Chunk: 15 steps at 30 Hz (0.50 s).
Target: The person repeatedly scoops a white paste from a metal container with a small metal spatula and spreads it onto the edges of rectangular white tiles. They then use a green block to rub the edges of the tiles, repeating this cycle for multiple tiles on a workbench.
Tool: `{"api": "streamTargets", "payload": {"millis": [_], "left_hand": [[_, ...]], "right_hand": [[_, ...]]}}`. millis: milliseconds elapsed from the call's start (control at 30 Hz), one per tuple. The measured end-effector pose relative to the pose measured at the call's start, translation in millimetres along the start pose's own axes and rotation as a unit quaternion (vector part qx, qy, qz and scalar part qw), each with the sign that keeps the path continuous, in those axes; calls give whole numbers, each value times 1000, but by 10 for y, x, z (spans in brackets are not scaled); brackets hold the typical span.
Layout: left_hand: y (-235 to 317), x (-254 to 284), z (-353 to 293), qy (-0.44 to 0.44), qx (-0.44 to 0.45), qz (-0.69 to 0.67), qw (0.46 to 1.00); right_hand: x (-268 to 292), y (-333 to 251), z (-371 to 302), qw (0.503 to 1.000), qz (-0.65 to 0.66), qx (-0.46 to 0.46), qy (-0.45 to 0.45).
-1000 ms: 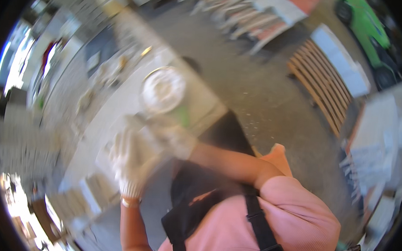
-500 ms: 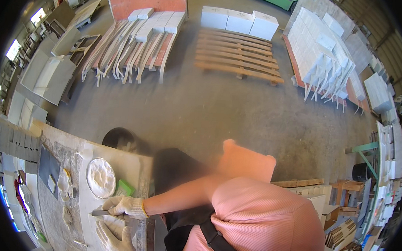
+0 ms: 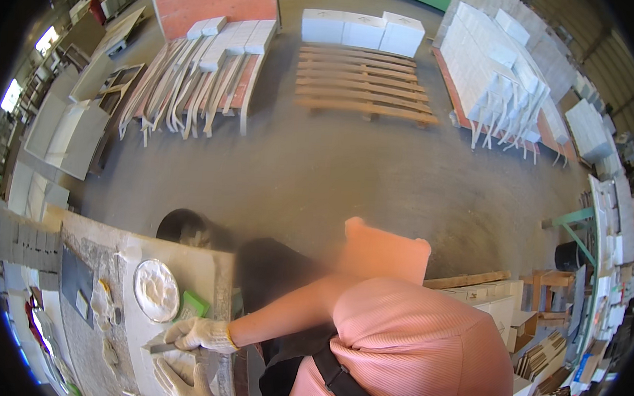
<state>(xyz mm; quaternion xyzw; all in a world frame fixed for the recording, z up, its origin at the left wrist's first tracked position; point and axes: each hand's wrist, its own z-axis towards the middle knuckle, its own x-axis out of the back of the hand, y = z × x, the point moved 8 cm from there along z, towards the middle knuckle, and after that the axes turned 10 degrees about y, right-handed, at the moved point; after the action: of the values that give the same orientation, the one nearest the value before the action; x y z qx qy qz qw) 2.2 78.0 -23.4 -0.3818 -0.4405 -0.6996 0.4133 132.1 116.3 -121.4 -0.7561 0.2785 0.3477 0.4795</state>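
Observation:
My right hand (image 3: 203, 334), in a pale knitted work glove, is closed around a putty knife (image 3: 161, 348) with a flat grey blade. The blade lies low over the pale slab on the worktable (image 3: 215, 264). Close below it, my left hand (image 3: 182, 386), gloved too, rests flat with the fingers stretched and the thumb apart. A small pale piece shows between the hands, too indistinct to name. Beyond my right hand stands a round tub (image 3: 157, 290) of white paste, with a green block (image 3: 194, 304) next to it.
A yellow-and-white glove (image 3: 104, 300) and a dark flat sheet (image 3: 77, 285) lie on the table's far side. A black bucket (image 3: 184, 226) stands beside the table. An orange chair back (image 3: 386, 253) rises past my arm. Across the floor are a wooden pallet (image 3: 367, 85) and stacked white blocks (image 3: 492, 71).
The whole view has shifted slightly. My right hand with the putty knife has drawn back a little toward me. My left hand remains flat near it.

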Motion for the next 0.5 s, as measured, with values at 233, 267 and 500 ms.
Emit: {"api": "streamTargets", "payload": {"millis": [233, 267, 500], "left_hand": [[271, 42, 116, 73, -174, 52, 981], [12, -104, 126, -31, -10, 82, 996], [99, 5, 5, -1, -70, 108, 992]], "right_hand": [[-102, -129, 51, 1000, -2, -7, -6], [-130, -137, 113, 1000, -13, -2, 1], [76, 103, -6, 1000, -13, -18, 1]]}}
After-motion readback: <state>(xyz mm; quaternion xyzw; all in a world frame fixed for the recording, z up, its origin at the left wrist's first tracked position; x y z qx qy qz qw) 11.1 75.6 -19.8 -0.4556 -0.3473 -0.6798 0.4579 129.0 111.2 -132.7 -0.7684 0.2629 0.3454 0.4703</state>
